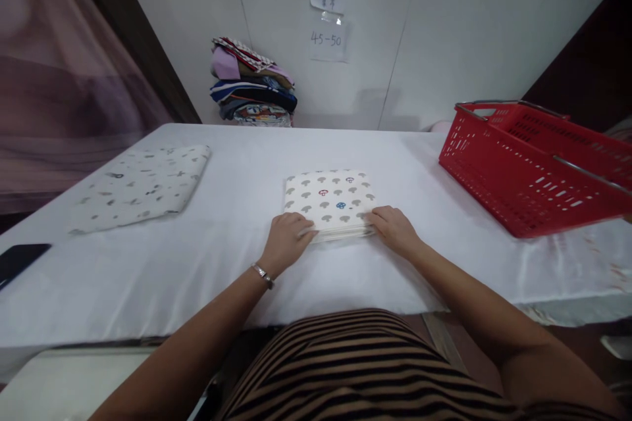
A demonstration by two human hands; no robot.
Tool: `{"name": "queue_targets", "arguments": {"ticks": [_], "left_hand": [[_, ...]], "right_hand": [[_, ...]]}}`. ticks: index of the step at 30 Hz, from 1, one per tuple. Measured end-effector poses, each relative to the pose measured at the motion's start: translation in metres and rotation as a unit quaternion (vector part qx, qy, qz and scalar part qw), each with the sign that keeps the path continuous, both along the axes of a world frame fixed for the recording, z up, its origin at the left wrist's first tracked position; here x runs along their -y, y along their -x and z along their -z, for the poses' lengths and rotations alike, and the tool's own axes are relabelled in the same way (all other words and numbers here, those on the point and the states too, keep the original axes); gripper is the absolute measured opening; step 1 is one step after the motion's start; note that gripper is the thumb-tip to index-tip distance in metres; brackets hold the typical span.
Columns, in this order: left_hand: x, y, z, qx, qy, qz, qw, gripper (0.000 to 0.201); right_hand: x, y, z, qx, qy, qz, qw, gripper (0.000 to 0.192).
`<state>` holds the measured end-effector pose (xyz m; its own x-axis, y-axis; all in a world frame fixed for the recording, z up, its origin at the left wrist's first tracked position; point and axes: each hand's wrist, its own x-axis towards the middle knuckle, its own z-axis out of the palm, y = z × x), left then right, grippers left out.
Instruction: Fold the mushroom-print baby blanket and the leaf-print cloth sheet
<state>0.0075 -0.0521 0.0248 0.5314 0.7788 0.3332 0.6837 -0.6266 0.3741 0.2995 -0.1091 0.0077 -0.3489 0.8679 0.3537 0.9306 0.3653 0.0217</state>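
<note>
You are standing at a wide table [197, 276] covered in white cloth. On your right a red basket [523, 177] sits at an angle, well apart from your hands. On your left lies a flat, loosely folded speckled fabric [141, 187], and against the back wall a stack of folded clothes [254, 85] stands below two paper notes [328, 20]. A dark phone [20, 260] rests at the table's left edge.

The folded mushroom-print cloth [328, 200] lies in the middle of the table, straight in front of you, squared into a neat pad several layers thick. Judging by its look, it is light, soft and limp: it probably holds its shape only while it lies flat or is supported from below, and the layers would likely slide apart if you pinched just the top one. It does not look fragile or slippery.

Your left hand [286, 240] rests on the near left corner, fingers curled over the edge and touching the layers; it wears a thin bracelet [261, 274] at the wrist. Your right hand [395, 229] is at the near right corner in the same way, fingers bent against the edge. Neither hand is clenched on the cloth; both lie loosely on it.

The best hold looks to be where you are now: both near corners, fingers slipped under the whole stack, thumbs on top.
</note>
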Motion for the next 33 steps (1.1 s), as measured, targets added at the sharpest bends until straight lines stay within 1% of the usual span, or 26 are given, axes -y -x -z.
{"name": "queue_targets", "arguments": {"ticks": [3, 6, 10, 12, 17, 21, 25, 29, 31, 33], "left_hand": [[-0.003, -0.014, 0.001, -0.011, -0.014, 0.036, 0.999, 0.017], [-0.008, -0.023, 0.005, -0.020, -0.017, 0.066, 0.998, 0.016], [-0.011, -0.025, 0.009, -0.028, -0.015, 0.079, 0.996, 0.016], [-0.011, -0.023, 0.010, -0.032, -0.011, 0.082, 0.996, 0.016], [-0.010, -0.018, 0.010, -0.048, -0.015, 0.102, 0.994, 0.018], [-0.012, -0.015, 0.010, -0.045, -0.009, 0.107, 0.993, 0.020], [-0.012, -0.016, 0.008, -0.043, -0.004, 0.105, 0.994, 0.025], [-0.007, -0.015, 0.010, -0.071, -0.048, 0.122, 0.989, 0.032], [-0.005, -0.013, 0.014, -0.087, -0.068, 0.133, 0.985, 0.033], [-0.003, -0.010, 0.017, -0.085, -0.074, 0.140, 0.984, 0.032]], "right_hand": [[-0.008, 0.009, -0.005, 0.019, -0.011, -0.022, 1.000, 0.029], [-0.013, 0.012, -0.004, 0.014, -0.032, -0.044, 0.998, 0.025], [-0.011, 0.006, 0.001, -0.031, -0.055, -0.081, 0.995, 0.024], [-0.009, 0.002, 0.005, -0.051, -0.054, -0.088, 0.993, 0.024], [-0.003, -0.003, 0.010, -0.066, -0.025, -0.086, 0.994, 0.025], [-0.001, -0.002, 0.010, -0.073, -0.011, -0.071, 0.995, 0.026], [0.000, -0.002, 0.007, -0.074, 0.019, -0.074, 0.994, 0.027], [0.002, -0.003, 0.008, -0.081, 0.039, -0.062, 0.994, 0.030], [0.004, -0.003, 0.009, -0.083, 0.046, -0.057, 0.994, 0.031], [0.006, -0.004, 0.010, -0.081, 0.055, -0.058, 0.994, 0.032]]}}
